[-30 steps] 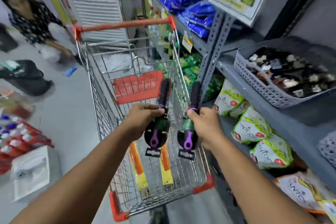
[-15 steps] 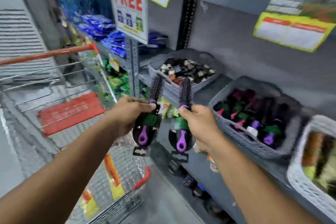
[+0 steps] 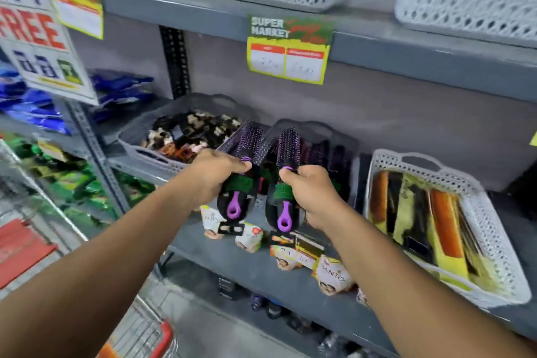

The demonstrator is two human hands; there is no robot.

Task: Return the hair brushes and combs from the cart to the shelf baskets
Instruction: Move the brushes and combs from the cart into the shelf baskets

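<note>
Left hand (image 3: 215,176) shut tight on the left brush (image 3: 236,183), fingers wrapped round the green band near its middle. Right hand (image 3: 312,193) shut tight the same way on the right brush (image 3: 283,186). Both brushes round, with black and purple bristles pointing up and away, purple handle loops hanging down below the fists. Side by side, close but not touching. Small black tag under the left brush, small coloured tag under the right one. Held up in front of the shelf (image 3: 232,253), just before the middle basket (image 3: 316,129).

Middle basket grey, with more dark brushes of the same kind inside, purple bristles showing. Just left of it, a grey clip basket (image 3: 139,136) full of black, brown and cream hair clips. To the right, a white comb basket (image 3: 491,229) with long flat packs in orange, yellow and black. All three standing on the same grey shelf.

Small white packets (image 3: 250,238) lying at the front of that shelf, under the hands. Yellow price card (image 3: 287,51) hanging from the shelf above, with "SUPER MARKET" on it. Two white baskets up on that higher shelf. Big sign (image 3: 37,38) with "FREE" in red at the far left, blue packs behind it.

Cart (image 3: 151,337) low at the bottom left, only a wire corner and red bumper showing. What is in it, cannot tell.
</note>
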